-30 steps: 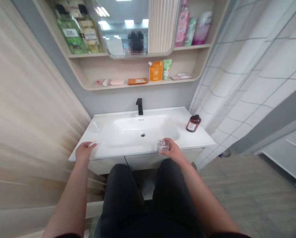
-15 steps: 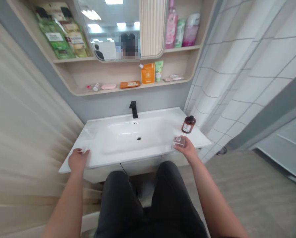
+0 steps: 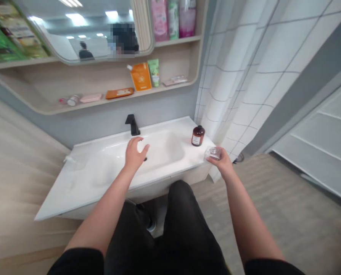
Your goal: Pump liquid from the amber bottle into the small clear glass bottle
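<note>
My right hand (image 3: 222, 162) is closed around a small clear, square-sided container (image 3: 212, 153) at the counter's right front edge; its exact kind is hard to make out. Over the white sink (image 3: 166, 147), my left hand (image 3: 134, 154) hangs with thumb and fingers apart, holding nothing. Behind the right hand, a brown bottle (image 3: 198, 136) with a black cap and pale label stands upright on the counter. A black faucet (image 3: 133, 125) rises just beyond my left hand, which partly covers the drain.
Faint see-through items (image 3: 78, 162) lie on the counter's left part. Above the sink, a shelf (image 3: 84, 107) holds an orange pouch (image 3: 141, 77), a green tube (image 3: 153, 72) and small packs. Curtains hang at the left and a tiled curtain (image 3: 230, 88) at the right.
My left hand has left the counter's left end and moved right, over the sink, opening its fingers. The right hand still holds the clear container, now nearer the right edge. My view has turned right.
</note>
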Demonstrator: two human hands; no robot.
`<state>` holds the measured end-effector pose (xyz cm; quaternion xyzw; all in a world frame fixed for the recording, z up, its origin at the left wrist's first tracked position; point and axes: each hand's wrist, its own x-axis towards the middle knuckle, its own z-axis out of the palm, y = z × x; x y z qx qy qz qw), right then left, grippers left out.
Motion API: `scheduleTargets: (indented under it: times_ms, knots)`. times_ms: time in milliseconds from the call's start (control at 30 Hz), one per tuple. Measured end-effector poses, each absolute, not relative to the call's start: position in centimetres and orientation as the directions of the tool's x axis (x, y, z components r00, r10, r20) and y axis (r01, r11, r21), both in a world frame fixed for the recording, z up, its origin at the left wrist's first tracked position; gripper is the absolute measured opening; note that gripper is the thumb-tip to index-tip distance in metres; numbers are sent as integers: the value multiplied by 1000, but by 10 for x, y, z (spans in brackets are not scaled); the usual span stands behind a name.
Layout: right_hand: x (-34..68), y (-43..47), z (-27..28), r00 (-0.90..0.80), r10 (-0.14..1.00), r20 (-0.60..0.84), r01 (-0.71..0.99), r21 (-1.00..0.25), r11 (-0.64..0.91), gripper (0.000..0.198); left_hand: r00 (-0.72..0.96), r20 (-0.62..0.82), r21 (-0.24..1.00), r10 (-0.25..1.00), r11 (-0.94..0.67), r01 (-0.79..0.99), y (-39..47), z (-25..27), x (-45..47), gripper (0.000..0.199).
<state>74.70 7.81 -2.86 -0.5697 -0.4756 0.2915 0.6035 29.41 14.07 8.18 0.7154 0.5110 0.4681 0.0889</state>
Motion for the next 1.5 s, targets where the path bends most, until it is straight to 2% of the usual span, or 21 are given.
scheduleTargets:
  times_ms: [67, 133, 200, 267, 367, 467, 533, 667, 833, 933, 1000, 1067, 1133, 1167, 1233, 1300, 1367, 1433, 1500]
  knots:
    - [752, 84, -30, 377, 901, 214, 166, -973, 162, 88, 207, 456, 712, 866, -494, 499, 176, 82, 377, 49]
    - [757, 88, -32, 384, 899, 211, 198, -970, 143, 91, 326, 319, 812, 890, -434, 390, 206, 77, 452, 72]
    - [763, 90, -35, 400, 888, 229, 285, -951, 118, 90, 369, 219, 864, 903, -355, 358, 227, 68, 513, 101]
    - [767, 89, -39, 409, 879, 245, 368, -926, 87, 88, 370, 144, 884, 918, -288, 369, 242, 58, 557, 114]
    - [770, 87, -42, 378, 882, 282, 465, -882, 83, 86, 353, 115, 882, 929, -259, 394, 251, 43, 587, 101]
    - [766, 89, -41, 305, 903, 303, 520, -847, 108, 86, 283, 168, 873, 944, -276, 401, 247, 35, 580, 82]
    - [760, 94, -39, 255, 913, 319, 547, -826, 135, 86, 231, 208, 873, 951, -287, 394, 239, 34, 558, 79]
    - [741, 110, -35, 122, 933, 338, 592, -780, 205, 85, 133, 282, 869, 950, -312, 385, 207, 43, 479, 78]
    - [727, 127, -28, -28, 968, 250, 591, -777, 218, 95, -21, 346, 842, 938, -300, 447, 133, 59, 349, 81]
    - [730, 129, -20, -45, 970, 240, 591, -776, 219, 107, -116, 321, 853, 940, -234, 466, 84, 64, 282, 79]
    - [726, 124, -8, 18, 948, 318, 602, -761, 243, 113, -170, 304, 863, 938, -195, 465, 54, 65, 248, 76]
    - [708, 111, 9, 143, 878, 457, 620, -733, 281, 103, -214, 296, 872, 931, -171, 459, 28, 66, 224, 76]
    - [670, 92, 28, 216, 788, 576, 618, -706, 346, 73, -247, 288, 884, 925, -157, 440, 6, 66, 208, 76]
    - [644, 80, 37, 163, 779, 605, 597, -689, 410, 58, -256, 283, 891, 924, -154, 427, -3, 66, 204, 77]
    - [581, 55, 52, -105, 794, 599, 488, -665, 566, 44, -258, 272, 903, 927, -153, 401, -20, 64, 200, 77]
    - [517, 32, 64, -402, 741, 538, 314, -679, 664, 51, -236, 279, 896, 931, -165, 411, -34, 62, 201, 78]
    - [463, 12, 76, -493, 700, 516, 231, -698, 678, 51, -197, 322, 862, 926, -200, 465, -45, 60, 206, 77]
    - [428, -3, 92, -520, 723, 455, 365, -647, 670, 45, -151, 370, 812, 916, -240, 533, -55, 58, 212, 74]
    - [409, -12, 110, -546, 758, 357, 577, -496, 649, 43, -121, 401, 769, 908, -262, 582, -63, 57, 217, 71]
